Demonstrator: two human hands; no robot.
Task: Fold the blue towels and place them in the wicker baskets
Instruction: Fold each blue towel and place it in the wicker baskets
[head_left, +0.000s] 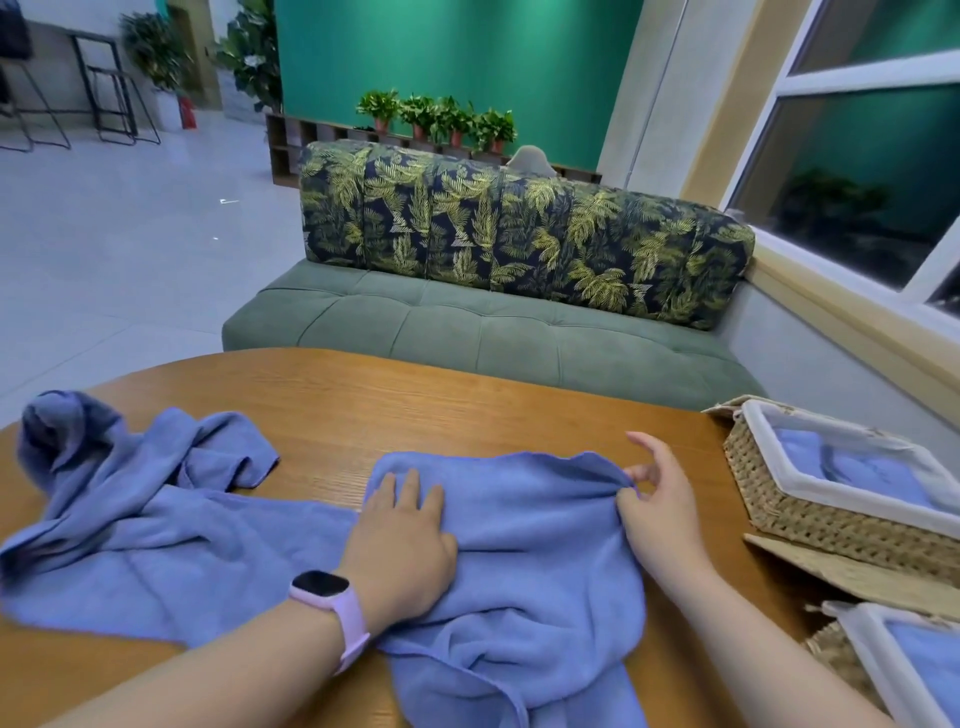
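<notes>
A blue towel (540, 561) lies spread and rumpled on the wooden table (415, 405), its near end hanging over the front edge. My left hand (402, 540), a pink watch on its wrist, presses flat on the towel's middle with straight fingers. My right hand (657, 499) pinches the towel's far right corner between thumb and forefinger. A second blue towel (130, 509) lies crumpled to the left. Two wicker baskets with white liners sit on the right: the far basket (810, 514) and the near basket (852, 654). Each holds folded blue cloth.
A flat woven lid (852, 577) lies between the two baskets. Beyond the table stands a green sofa (493, 332) with a leaf-print back cushion. A window wall runs along the right.
</notes>
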